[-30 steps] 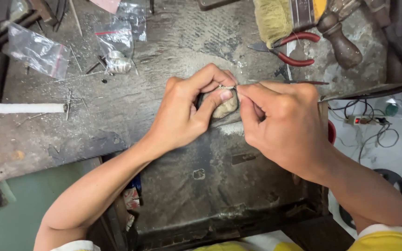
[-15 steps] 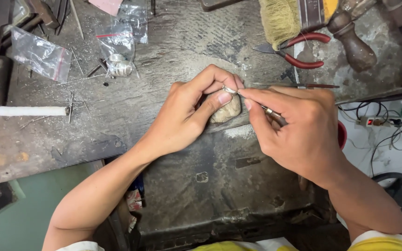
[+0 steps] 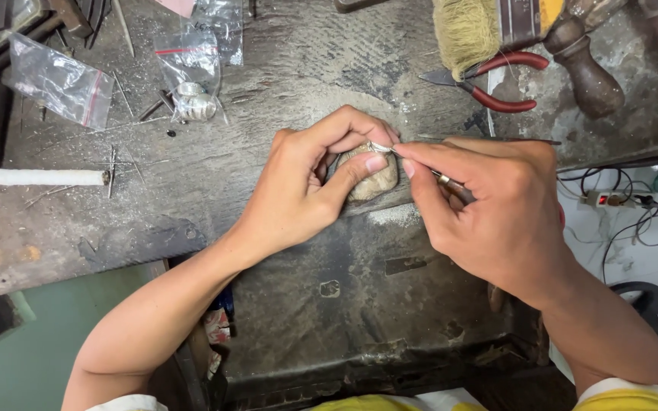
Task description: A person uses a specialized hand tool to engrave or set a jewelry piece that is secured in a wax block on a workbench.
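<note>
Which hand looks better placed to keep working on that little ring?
Probably the right hand: it grips the thin tool with the tip at the ring. The left hand is busy pinning the ring on the wooden peg.

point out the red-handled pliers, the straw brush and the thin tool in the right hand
red-handled pliers (image 3: 496,82): head view, on the handles.
straw brush (image 3: 464,30): head view, on the bristles.
thin tool (image 3: 451,181): head view, on the shaft by the right hand's fingers.

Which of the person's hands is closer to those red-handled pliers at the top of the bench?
Right. The right hand lies just below the red-handled pliers; the left hand is farther off, down to their left.
</note>
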